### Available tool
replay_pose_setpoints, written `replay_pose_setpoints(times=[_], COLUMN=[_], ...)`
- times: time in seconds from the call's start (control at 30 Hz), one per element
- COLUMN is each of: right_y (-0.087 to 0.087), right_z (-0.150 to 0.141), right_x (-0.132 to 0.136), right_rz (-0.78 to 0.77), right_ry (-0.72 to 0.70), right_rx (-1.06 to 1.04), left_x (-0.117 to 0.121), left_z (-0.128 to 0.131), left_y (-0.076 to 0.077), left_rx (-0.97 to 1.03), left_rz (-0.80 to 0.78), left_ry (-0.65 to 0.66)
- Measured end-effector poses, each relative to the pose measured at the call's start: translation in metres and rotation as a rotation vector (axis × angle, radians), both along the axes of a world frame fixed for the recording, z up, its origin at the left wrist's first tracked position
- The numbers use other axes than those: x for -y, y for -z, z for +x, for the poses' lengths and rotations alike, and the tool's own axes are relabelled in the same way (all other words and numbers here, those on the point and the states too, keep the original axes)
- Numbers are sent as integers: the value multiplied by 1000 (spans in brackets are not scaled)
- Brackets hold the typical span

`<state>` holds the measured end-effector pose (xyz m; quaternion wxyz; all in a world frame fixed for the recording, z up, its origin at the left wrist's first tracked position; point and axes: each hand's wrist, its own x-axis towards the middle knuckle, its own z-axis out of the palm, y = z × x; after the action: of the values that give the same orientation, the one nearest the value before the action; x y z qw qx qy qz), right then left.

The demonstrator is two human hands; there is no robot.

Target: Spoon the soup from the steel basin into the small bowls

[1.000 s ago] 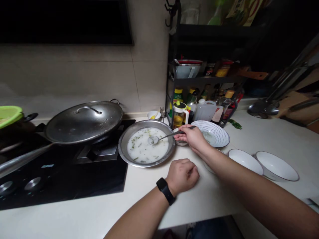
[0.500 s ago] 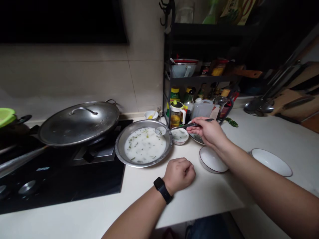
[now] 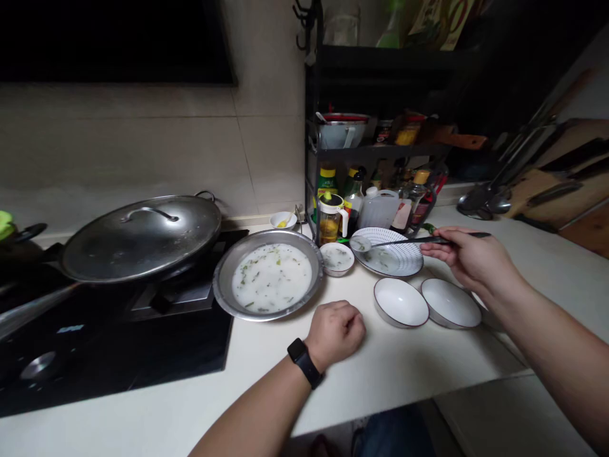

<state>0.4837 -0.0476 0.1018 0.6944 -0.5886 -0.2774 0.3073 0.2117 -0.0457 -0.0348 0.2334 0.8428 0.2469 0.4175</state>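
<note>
My right hand (image 3: 471, 257) is closed round the dark handle of a ladle (image 3: 360, 244). The ladle's bowl holds pale soup and hangs over the left rim of a patterned plate (image 3: 413, 254), which has some soup in it. Left of that plate stands a small bowl (image 3: 337, 271) filled with soup. A wide metal basin (image 3: 221, 285) of white soup with green bits sits beside the stove. My left hand (image 3: 337, 333), with a black watch at the wrist, rests as a loose fist on the counter in front of the basin.
Two white bowls (image 3: 401, 304) with dark rims stand side by side before the plate. A lidded wok (image 3: 143, 241) covers part of the black stove (image 3: 190, 346). Behind are an oil jug (image 3: 329, 222), bottles and a dark rack (image 3: 380, 152). Knives and utensils are far right.
My right hand has carried the ladle rightward, from above the basin's right rim to the patterned plate. My left hand keeps its place on the counter. The view has shifted slightly.
</note>
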Motion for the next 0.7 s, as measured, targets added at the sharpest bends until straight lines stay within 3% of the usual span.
replay_pose_setpoints(times=[0.2,0.33,0.47,0.53,0.6,0.7], right_y=[12,25,32,30,25,17], right_z=[9,11,19,18,8,-22], right_x=[15,29,40,43,44,40], right_rz=[-112,-159,-11,71,159,326], right_ry=[52,-32,-282,-348,-345,-304], right_rx=[148,579,1346,1574,1635,1534], left_x=[0,0,-1,-1,-1,-1], left_z=[-1,-1,0,0,0,0], left_y=[-1,-1,0,1,1,0], left_rx=[-20,-6,1,2,3,0], left_rz=[2,-3,-1,-2,-5,-6], left_ry=[-3,-5,-4,-1,1,7])
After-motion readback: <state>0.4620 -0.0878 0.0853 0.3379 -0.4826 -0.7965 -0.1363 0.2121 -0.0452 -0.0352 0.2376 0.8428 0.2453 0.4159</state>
